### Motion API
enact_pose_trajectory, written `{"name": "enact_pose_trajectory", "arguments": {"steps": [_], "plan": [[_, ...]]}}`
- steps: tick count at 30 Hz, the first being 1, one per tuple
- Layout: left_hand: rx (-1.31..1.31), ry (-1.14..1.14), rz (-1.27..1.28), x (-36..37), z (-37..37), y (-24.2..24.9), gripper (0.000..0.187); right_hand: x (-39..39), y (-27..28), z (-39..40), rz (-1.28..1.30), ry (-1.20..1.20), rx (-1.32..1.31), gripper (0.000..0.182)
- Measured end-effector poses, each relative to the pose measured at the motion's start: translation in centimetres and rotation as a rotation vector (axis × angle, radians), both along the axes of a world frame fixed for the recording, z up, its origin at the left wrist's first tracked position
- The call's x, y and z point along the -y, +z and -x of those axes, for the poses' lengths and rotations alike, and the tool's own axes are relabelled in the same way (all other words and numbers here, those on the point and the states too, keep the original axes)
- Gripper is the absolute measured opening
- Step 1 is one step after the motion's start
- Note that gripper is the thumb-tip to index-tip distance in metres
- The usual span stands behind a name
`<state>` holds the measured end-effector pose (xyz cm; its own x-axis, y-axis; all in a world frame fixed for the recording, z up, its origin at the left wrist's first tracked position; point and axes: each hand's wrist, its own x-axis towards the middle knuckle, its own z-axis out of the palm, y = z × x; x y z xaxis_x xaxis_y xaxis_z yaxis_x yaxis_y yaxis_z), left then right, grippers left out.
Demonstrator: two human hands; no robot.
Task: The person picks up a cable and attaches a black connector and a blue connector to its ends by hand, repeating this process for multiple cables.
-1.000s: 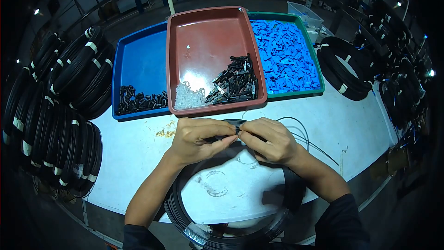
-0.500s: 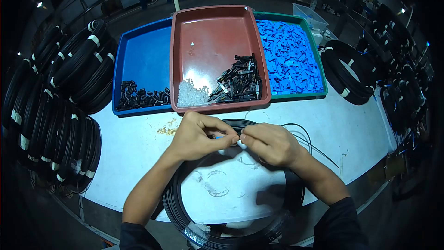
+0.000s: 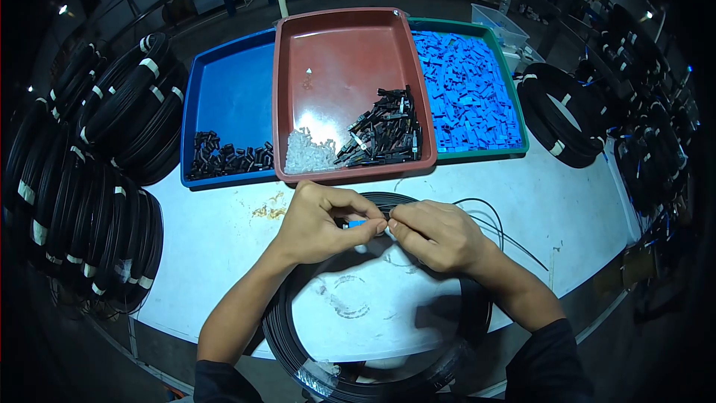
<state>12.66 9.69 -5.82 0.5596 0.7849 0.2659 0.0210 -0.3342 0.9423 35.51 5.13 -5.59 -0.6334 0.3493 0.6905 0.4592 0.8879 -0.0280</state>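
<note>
My left hand [image 3: 317, 222] is closed in a pinch on a small blue connector [image 3: 356, 224], part of which shows between thumb and fingers. Right against those fingertips, my right hand [image 3: 438, 236] is also pinched. What it grips is hidden by its own fingers; only a tiny dark bit shows between the two hands. Both hands are over the far side of a large coil of black cable [image 3: 277, 321], bound with clear tape. Loose black cable ends [image 3: 522, 247] curve out on the table beyond my right wrist.
Behind my hands stand a blue tray [image 3: 231, 97] with black sleeves, a red tray [image 3: 343, 52] with clear pieces and black parts, and a green tray [image 3: 514, 116] full of blue parts. Cable coils [image 3: 89, 209] are piled at left; more coils [image 3: 556, 116] lie at right.
Slightly more of the blue connector shows at my left fingertips. My right fingertips have shifted a little, and the white spot below them is less visible. The trays and coils stay put.
</note>
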Motion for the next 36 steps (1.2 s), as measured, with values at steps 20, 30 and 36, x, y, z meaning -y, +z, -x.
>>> {"name": "enact_pose_trajectory", "arguments": {"steps": [20,30,36], "plan": [[-0.137,0.002,-1.015,-0.3,-0.1,-0.1,0.015,-0.5,-1.1,0.1,0.373,0.025,-0.251,0.014],[0.03,0.011,-0.384,0.2,-0.2,0.1,0.011,-0.2,-0.4,0.3,-0.026,0.012,-0.085,0.016],[-0.081,0.027,-0.778,0.2,0.0,0.0,0.012,-0.4,-0.8,0.3,0.228,0.06,-0.221,0.016]]}}
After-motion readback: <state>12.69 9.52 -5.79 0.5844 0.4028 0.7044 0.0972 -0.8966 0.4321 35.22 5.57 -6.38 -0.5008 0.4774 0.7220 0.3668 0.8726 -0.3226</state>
